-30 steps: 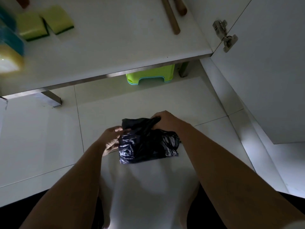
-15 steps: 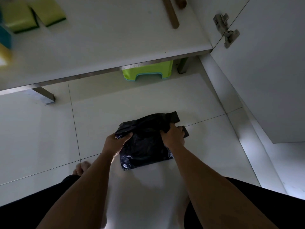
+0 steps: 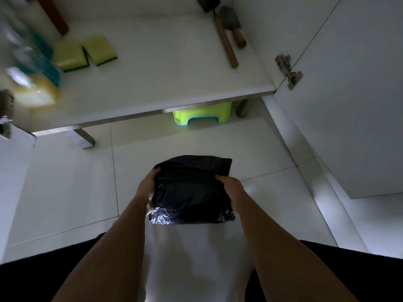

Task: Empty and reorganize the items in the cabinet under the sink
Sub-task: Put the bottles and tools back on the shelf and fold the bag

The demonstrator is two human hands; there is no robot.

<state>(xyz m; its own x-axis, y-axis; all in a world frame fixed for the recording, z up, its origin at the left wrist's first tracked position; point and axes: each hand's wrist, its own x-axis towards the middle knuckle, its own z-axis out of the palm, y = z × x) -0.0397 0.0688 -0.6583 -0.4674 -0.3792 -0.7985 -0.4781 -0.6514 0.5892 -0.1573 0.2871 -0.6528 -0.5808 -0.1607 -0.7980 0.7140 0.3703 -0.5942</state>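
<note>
No legible text or labels anywhere

Dim room of pale floor tiles (image 3: 65, 192), white open cabinet door (image 3: 353, 105), green stool (image 3: 202, 115) beneath.

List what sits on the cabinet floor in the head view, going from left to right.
Blurred blue and yellow packs → two yellow-green sponges → long wooden handle → small trowel. The cabinet floor between the sponges and the handle shows bare.
</note>
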